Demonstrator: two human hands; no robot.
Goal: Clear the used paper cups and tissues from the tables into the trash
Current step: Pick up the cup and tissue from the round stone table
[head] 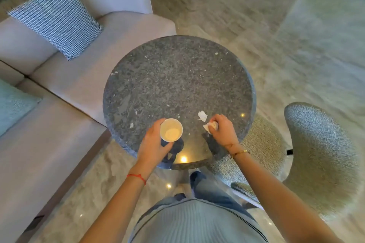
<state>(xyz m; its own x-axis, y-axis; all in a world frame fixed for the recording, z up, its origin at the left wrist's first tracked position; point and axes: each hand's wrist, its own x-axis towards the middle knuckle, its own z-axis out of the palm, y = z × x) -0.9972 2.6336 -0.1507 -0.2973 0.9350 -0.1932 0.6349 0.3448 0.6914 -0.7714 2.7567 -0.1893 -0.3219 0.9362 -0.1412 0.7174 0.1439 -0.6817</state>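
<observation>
A white paper cup [171,129] stands upright near the front edge of a round dark granite table [177,77]. My left hand [153,147] wraps around the cup's side. My right hand [222,131] is closed on a crumpled white tissue [209,127] at the table's front right. A second torn scrap of tissue [202,116] lies loose on the table just beyond my right hand. A small white scrap [131,125] sits left of the cup.
A beige sofa [59,89] with a checked cushion [57,16] runs along the left. A grey fabric chair [320,150] stands at the right, close to the table. Marble-patterned floor [227,6] surrounds the table.
</observation>
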